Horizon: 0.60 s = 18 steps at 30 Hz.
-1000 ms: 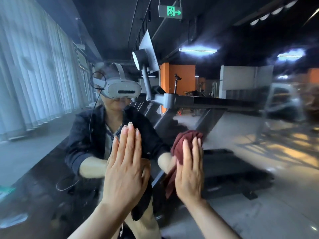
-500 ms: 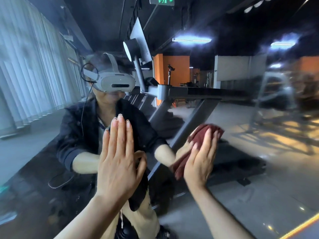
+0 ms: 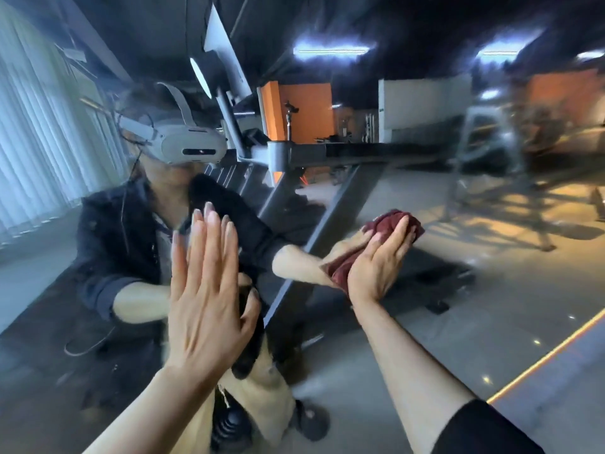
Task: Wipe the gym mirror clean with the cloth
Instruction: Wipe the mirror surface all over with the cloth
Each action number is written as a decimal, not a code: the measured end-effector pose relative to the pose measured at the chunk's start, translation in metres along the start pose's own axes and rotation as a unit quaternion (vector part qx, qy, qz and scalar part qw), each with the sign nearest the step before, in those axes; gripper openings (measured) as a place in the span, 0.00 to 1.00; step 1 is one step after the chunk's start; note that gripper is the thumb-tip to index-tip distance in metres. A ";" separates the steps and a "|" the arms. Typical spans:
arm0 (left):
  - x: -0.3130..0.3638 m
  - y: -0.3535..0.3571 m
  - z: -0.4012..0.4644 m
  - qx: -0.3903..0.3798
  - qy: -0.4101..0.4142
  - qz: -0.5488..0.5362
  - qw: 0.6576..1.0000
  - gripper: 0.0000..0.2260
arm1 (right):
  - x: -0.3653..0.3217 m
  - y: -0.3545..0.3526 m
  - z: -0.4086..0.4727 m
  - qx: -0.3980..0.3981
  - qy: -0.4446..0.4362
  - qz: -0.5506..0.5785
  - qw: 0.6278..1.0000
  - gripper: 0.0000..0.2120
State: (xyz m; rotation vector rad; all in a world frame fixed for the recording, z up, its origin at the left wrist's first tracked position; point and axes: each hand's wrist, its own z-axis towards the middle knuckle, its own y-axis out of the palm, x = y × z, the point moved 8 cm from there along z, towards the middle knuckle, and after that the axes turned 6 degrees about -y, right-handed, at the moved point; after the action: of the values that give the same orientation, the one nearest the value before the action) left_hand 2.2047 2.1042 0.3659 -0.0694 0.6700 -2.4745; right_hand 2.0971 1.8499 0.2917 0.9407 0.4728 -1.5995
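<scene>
Cloth (image 3: 393, 226) slants up-right under right hand (image 3: 376, 263).

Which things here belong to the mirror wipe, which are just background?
Job: maroon cloth; right hand pressing it on the mirror; left hand flat on the glass.
Background, reflected: treadmill, curtains, ceiling lights.

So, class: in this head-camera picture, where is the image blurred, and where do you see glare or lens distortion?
Head view: motion blur smears the ceiling lights and the mirror's right side; the lights glare white; the wide lens bends the curtains; the left hand and the right hand on the cloth stay fairly sharp.
</scene>
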 end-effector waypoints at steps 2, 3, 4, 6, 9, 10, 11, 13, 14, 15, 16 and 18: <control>0.025 0.011 -0.011 -0.028 0.052 -0.015 0.998 0.40 | 0.009 -0.003 0.018 0.017 0.030 0.004 0.999 0.32; 0.036 0.019 -0.018 -0.046 0.073 -0.021 0.996 0.40 | 0.011 -0.004 0.005 0.018 0.034 0.008 0.999 0.31; 0.046 0.029 -0.024 -0.063 0.089 -0.021 0.994 0.39 | 0.011 -0.004 -0.019 0.009 0.033 0.015 0.999 0.30; 0.060 0.048 -0.038 -0.098 0.116 -0.013 0.988 0.36 | 0.008 -0.003 -0.073 -0.036 0.008 0.020 0.999 0.28; 0.073 0.069 -0.054 -0.139 0.150 -0.013 0.979 0.38 | 0.014 -0.003 -0.069 -0.069 -0.030 0.022 0.997 0.27; 0.076 0.075 -0.058 -0.152 0.159 -0.010 0.975 0.39 | 0.024 -0.006 -0.042 -0.051 -0.009 0.024 0.998 0.28; 0.079 0.079 -0.061 -0.159 0.166 -0.008 0.973 0.39 | 0.035 -0.012 -0.013 -0.026 0.027 0.017 0.999 0.28; 0.084 0.085 -0.066 -0.160 0.168 -0.011 0.973 0.37 | 0.054 -0.021 0.033 0.019 0.084 -0.003 0.996 0.31; 0.086 0.087 -0.067 -0.160 0.166 -0.012 0.973 0.36 | 0.059 -0.022 0.037 0.032 0.089 -0.002 0.995 0.33; 0.087 0.090 -0.069 -0.158 0.161 -0.018 0.974 0.35 | 0.058 -0.022 0.027 0.042 0.083 0.004 0.996 0.33; 0.089 0.092 -0.069 -0.154 0.152 -0.029 0.976 0.34 | 0.055 -0.020 0.004 0.039 0.067 0.014 0.997 0.32; 0.089 0.095 -0.067 -0.139 0.132 -0.055 0.980 0.33 | 0.044 -0.009 -0.063 -0.021 0.023 0.022 0.999 0.28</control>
State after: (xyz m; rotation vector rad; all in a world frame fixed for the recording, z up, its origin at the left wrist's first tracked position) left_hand 2.1660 2.0189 0.2534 0.1221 1.1518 -2.5021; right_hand 2.1078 1.8719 0.2181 0.9509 0.5123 -1.5249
